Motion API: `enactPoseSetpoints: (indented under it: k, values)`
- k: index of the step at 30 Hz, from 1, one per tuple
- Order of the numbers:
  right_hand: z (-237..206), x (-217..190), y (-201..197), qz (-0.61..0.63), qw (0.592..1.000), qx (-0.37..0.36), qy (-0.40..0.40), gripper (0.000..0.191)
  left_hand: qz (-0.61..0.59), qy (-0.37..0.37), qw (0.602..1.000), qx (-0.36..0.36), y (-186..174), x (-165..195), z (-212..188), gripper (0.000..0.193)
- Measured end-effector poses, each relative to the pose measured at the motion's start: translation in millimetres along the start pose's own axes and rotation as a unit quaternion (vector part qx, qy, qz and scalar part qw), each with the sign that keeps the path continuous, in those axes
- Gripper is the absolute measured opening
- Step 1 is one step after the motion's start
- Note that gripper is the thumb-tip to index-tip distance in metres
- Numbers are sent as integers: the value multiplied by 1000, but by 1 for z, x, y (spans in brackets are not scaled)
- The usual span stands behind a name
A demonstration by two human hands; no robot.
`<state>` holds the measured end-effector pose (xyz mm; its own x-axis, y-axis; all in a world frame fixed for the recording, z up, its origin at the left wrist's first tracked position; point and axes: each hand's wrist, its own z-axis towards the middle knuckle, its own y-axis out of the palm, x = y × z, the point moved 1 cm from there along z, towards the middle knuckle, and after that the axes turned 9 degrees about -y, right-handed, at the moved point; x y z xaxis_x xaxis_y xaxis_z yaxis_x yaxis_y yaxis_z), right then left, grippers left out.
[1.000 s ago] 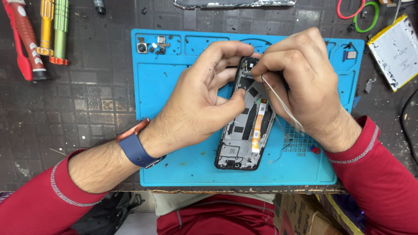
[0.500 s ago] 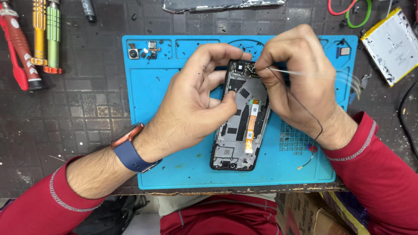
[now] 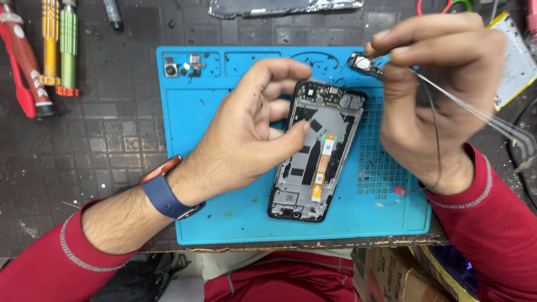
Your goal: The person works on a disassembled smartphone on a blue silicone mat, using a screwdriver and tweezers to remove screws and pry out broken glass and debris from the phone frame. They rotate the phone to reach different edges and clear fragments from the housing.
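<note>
An opened black phone frame [image 3: 313, 168] with an orange flex strip lies on a blue work mat [image 3: 224, 218]. My left hand [image 3: 251, 128] rests on the frame's left edge, thumb pressing its middle, fingers curled above its top. My right hand [image 3: 442, 95] is raised to the right of the frame and pinches a small circuit board [image 3: 366, 64] between thumb and fingers, together with thin metal tweezers [image 3: 475, 114] and a thin black wire hanging down.
Small loose phone parts [image 3: 182, 67] sit in the mat's top left tray. Red, yellow and green screwdrivers [image 3: 47, 56] lie at the left. A phone panel [image 3: 279, 6] lies at the top, a flat battery [image 3: 517, 61] at the right.
My right hand has lifted the small circuit board out of the frame's top end and moved it up and to the right. My left hand's fingers have opened slightly.
</note>
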<state>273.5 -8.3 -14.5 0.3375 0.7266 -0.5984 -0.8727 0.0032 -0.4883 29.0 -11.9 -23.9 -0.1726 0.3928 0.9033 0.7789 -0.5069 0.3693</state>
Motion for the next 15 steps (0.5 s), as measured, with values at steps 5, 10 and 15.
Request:
enactPoseSetpoints:
  k: [5,10,15]
  values:
    - [-5,6,-20,-13,998,32,50,12,32,-23,999,-17,3,5,-4,57]
    - [-5,11,-31,-36,995,30,92,12,130,-15,989,-73,5,9,-7,69]
    - [-5,16,-39,-53,992,26,111,12,222,-45,969,-97,6,12,-8,80]
